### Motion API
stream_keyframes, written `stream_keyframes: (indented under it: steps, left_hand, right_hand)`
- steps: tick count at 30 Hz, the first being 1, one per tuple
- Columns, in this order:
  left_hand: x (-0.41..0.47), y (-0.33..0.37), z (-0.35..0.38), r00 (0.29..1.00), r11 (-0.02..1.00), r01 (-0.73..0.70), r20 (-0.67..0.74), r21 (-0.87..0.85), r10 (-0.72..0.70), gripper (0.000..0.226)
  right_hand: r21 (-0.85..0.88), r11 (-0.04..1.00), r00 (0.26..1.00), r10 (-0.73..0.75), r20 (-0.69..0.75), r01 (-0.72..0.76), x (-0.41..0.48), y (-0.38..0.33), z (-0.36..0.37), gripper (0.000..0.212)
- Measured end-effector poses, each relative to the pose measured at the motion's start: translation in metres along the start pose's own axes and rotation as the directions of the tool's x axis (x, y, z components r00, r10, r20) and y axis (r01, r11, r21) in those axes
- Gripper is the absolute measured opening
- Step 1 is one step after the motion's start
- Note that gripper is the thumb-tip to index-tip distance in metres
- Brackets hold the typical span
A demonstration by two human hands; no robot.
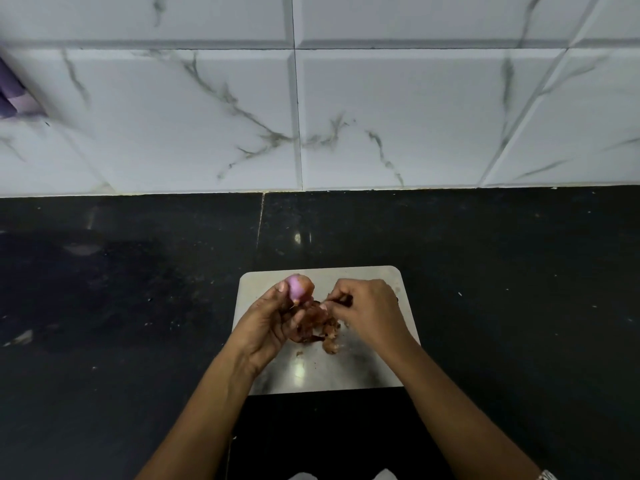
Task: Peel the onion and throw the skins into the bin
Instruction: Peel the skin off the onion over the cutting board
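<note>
My left hand (268,323) grips a small onion (298,288), its peeled purple top showing above my fingers and brown skin still on its right side. My right hand (369,311) pinches a strip of brown skin (334,299) just right of the onion. A heap of loose brown skins (320,327) lies on the steel board (363,368) under and between both hands. No bin is in view.
The steel board sits on a black stone counter (502,289) with crumbs scattered on it. A white marbled tile wall (346,116) rises behind the counter. A purple object (14,95) shows at the far left edge.
</note>
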State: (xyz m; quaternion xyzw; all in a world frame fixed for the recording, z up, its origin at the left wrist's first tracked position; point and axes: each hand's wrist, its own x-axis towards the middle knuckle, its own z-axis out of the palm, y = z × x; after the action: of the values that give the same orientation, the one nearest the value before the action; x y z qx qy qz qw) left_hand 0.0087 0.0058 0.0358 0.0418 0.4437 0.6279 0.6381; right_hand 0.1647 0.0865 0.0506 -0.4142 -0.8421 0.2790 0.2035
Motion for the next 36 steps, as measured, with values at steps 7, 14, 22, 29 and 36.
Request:
stream_keyframes:
  steps: [7, 14, 22, 29, 36]
  left_hand:
    - [-0.003, 0.002, -0.003, 0.992, 0.995, -0.082, 0.095, 0.052, 0.077, 0.038]
    - [-0.001, 0.005, -0.003, 0.964, 0.979, -0.173, 0.223, 0.106, 0.146, 0.080]
    - [-0.002, 0.010, 0.002, 0.957, 0.974, -0.170, 0.262, 0.149, 0.127, 0.077]
    - [-0.006, 0.013, 0.003, 0.927, 0.978, -0.196, 0.336, 0.067, 0.163, 0.063]
    - [-0.005, 0.009, 0.005, 0.875, 0.943, -0.330, 0.390, 0.045, 0.287, 0.059]
  right_hand:
    - [0.145, 0.988, 0.992, -0.073, 0.106, 0.057, 0.006, -0.002, 0.000, 0.036]
    - [0.149, 0.933, 0.923, -0.350, 0.158, 0.328, 0.018, -0.012, -0.022, 0.036]
    - [0.115, 0.901, 0.884, -0.433, 0.180, 0.418, 0.027, -0.009, -0.027, 0.016]
    - [0.273, 0.941, 0.966, -0.235, 0.109, 0.199, 0.021, -0.012, -0.025, 0.039]
    - [0.488, 0.867, 0.993, -0.119, 0.005, 0.102, 0.008, -0.024, -0.016, 0.042]
